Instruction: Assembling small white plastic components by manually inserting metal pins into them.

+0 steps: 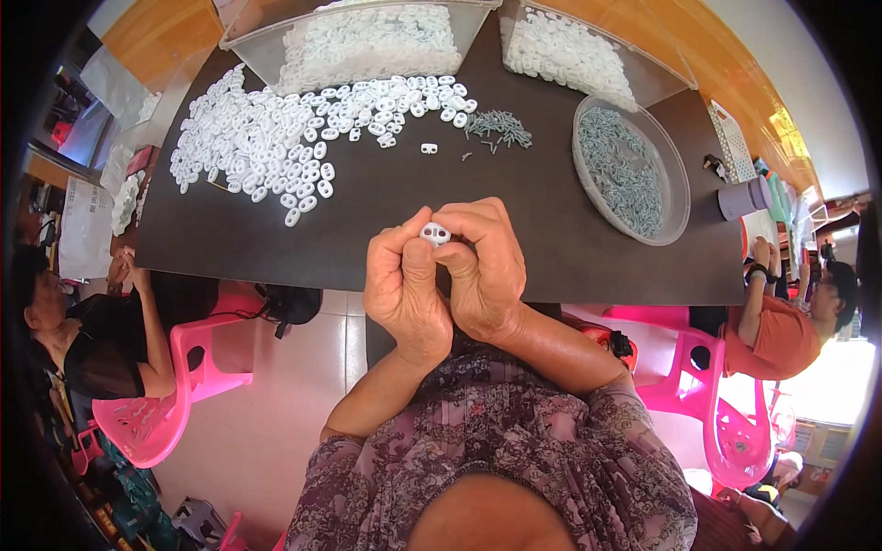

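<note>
Between the fingertips of both hands, over the near part of the dark table, is a small white oval plastic piece with two holes (435, 233). My left hand (406, 298) pinches its left side with thumb and finger. From the other side, my right hand (484, 268) grips it too, its fingers curled. Beyond the hands, one similar white piece (429, 148) lies by itself. A large spread of such white pieces (266, 138) covers the far left of the table. To its right is a small heap of grey screws (501, 127).
Clear bins of white pieces (367, 41) (570, 55) stand along the far edge. A round clear tub of grey screws (675, 220) sits at the right, near a purple cup (744, 198). People sit left (110, 340) and right (781, 331) on pink chairs (188, 386).
</note>
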The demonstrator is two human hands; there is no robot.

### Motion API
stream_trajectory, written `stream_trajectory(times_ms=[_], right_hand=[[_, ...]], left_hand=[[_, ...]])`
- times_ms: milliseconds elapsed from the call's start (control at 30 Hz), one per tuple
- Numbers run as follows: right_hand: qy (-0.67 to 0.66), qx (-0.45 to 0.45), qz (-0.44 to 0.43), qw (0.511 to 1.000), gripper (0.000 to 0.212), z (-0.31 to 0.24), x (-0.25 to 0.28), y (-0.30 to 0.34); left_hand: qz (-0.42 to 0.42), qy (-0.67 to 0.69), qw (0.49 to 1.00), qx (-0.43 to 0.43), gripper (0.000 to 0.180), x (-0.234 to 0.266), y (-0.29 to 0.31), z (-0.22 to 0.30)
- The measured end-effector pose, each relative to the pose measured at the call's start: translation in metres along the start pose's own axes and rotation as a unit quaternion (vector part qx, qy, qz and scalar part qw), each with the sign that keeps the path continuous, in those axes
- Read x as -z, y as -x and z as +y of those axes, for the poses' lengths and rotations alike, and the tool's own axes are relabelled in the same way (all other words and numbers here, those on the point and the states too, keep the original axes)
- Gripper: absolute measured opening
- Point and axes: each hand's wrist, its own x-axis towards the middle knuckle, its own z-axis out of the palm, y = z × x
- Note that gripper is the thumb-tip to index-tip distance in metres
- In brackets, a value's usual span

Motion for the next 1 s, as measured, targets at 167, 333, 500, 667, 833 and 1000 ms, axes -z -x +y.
stream_trajectory(times_ms=[167,333,500,667,833,1000], right_hand=[[0.004,0.031,0.009,0.999,0.023,0.004,-0.003,-0.001],[0.006,0.029,-0.004,1.000,0.023,0.009,-0.003,-0.001],[0.018,0.022,-0.003,1.000,0.021,0.013,0.000,0.000],[0.006,0.013,-0.011,1.000,0.018,0.019,-0.006,0.002],[0.024,0.037,-0.008,0.999,0.025,0.010,0.000,-0.003],[-0.033,-0.012,-0.016,0.999,0.023,-0.007,0.003,-0.005]], left_hand=[[0.014,-0.037,0.999,-0.018,0.024,-0.001,0.001,-0.003],[0.021,-0.062,0.997,-0.035,0.023,-0.004,-0.002,-0.006],[0.021,-0.084,0.996,-0.026,0.022,-0.005,-0.004,-0.012],[0.016,-0.050,0.999,-0.002,0.021,0.000,-0.005,-0.016],[0.031,-0.066,0.997,-0.006,0.024,-0.007,-0.003,-0.006],[0.017,-0.024,0.999,-0.016,0.025,-0.009,0.001,0.009]])
